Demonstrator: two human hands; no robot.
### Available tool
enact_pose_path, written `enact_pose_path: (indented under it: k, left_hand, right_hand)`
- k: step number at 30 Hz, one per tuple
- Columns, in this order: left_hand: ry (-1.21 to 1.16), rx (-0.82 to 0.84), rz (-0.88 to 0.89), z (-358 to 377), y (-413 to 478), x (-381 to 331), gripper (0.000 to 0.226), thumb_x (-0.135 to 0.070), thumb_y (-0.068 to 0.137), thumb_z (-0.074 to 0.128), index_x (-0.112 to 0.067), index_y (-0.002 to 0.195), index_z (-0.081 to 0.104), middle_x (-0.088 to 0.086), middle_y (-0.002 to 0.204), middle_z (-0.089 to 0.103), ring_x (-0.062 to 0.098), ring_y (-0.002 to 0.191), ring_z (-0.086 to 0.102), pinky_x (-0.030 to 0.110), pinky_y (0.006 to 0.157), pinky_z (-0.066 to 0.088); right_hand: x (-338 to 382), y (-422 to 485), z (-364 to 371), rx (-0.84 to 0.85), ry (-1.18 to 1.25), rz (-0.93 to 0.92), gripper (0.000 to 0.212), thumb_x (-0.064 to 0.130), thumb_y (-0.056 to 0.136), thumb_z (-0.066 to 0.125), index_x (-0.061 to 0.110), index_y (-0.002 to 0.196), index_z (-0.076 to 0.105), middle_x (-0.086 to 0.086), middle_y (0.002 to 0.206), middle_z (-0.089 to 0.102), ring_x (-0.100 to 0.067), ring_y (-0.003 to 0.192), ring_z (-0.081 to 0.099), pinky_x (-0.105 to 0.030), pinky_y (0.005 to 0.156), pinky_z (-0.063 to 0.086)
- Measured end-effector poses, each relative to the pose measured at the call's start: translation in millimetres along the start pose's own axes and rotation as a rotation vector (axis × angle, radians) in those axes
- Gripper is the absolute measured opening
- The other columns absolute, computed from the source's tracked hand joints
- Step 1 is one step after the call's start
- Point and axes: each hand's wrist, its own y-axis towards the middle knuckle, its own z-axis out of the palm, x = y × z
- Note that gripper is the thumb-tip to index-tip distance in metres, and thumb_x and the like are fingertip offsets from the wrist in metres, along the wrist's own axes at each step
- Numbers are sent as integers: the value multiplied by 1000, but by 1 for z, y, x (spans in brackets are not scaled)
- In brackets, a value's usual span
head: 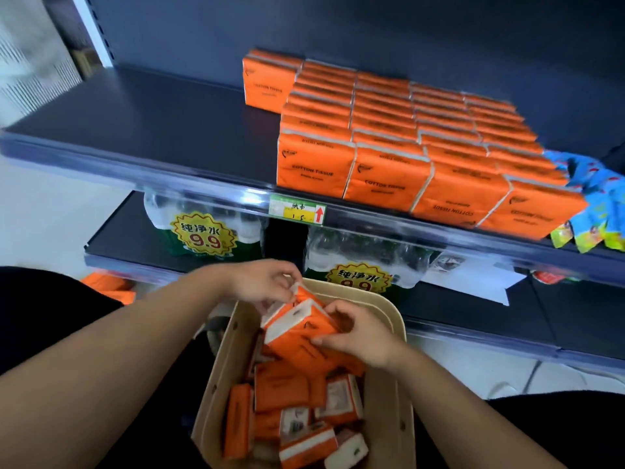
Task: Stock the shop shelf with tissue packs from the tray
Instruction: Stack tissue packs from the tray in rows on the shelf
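left hand [262, 282] + right hand [360, 331] grip tissue packs [297, 335] | tray [392, 319] end cropped

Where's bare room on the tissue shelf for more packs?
The shelf is bare left of the orange tissue rows, from front lip to back panel; one lone pack stands at their back corner. Right is crowded: blue snack packets border the rows.

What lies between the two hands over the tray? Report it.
Head view: orange tissue packs fill the gap, gripped by the left hand and the right hand above the tray.
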Motion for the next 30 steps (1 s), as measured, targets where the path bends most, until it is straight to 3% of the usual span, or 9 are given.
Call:
enact_pose_path:
  k: [3,9,12,14,16,18,23,26,30]
  left_hand:
    - [-40,-12,46,-33,-23,-32,23,-10,92,60,-17,113,52,8,98,66,25,92,65,44,82,57]
    - [-93,-149,201,-89,-64,-83,41,-20,78,76,-18,114,56,8,106,67,22,96,63,43,87,51]
    - [-66,-209,255,-111,-83,-99,67,-43,63,85,-17,118,56,2,109,71,23,101,67,40,88,55]
    - [-71,-233,269,-125,-92,-106,82,-45,52,90,-16,120,56,5,110,71,24,100,69,41,87,56]
    - [-78,-247,279,-137,-100,-109,69,-32,61,89,-17,120,56,8,114,69,22,100,68,40,87,56]
    - [-77,-274,302,-150,-111,-111,72,-35,55,91,-20,118,59,5,114,69,19,101,68,36,85,56]
    - [-85,-369,321,-179,-131,-102,69,-29,54,87,-21,117,61,7,119,67,23,111,65,45,101,48]
    - [-164,-450,371,-195,-131,-86,76,-43,40,95,-23,107,66,6,115,69,24,107,67,43,95,51]
    - [-285,-556,432,-213,-122,-71,63,-42,42,95,-27,97,68,6,113,68,23,103,68,36,84,57]
  right_hand:
    - [44,-1,-22,-66,-76,-99,29,28,72,85,23,93,65,1,107,67,-13,96,65,-28,83,55]
    - [134,7,-60,-173,-227,-293,35,26,70,86,14,95,65,-10,105,64,-25,96,62,-40,87,51]
    - [173,12,-74,-150,-297,-325,31,26,72,85,15,92,64,-2,95,67,-14,83,62,-31,79,52]
    - [197,16,-80,-146,-350,-344,30,26,72,85,14,93,65,-2,93,68,-10,81,60,-30,77,53]
    - [216,22,-84,-155,-398,-375,31,27,72,85,15,94,67,-5,96,70,-14,83,63,-34,80,53]
    - [234,28,-85,-155,-447,-410,31,28,72,85,17,94,67,-4,96,70,-19,87,65,-36,82,53]
    - [281,46,-84,-169,-503,-488,32,32,71,84,21,95,66,2,95,68,-15,87,63,-27,79,51]
    - [301,65,-80,-176,-537,-513,32,33,72,84,23,95,65,6,93,64,-9,84,59,-25,75,49]
    - [314,96,-79,-231,-694,-578,39,36,73,83,19,104,66,0,118,55,-15,108,53,-23,94,40]
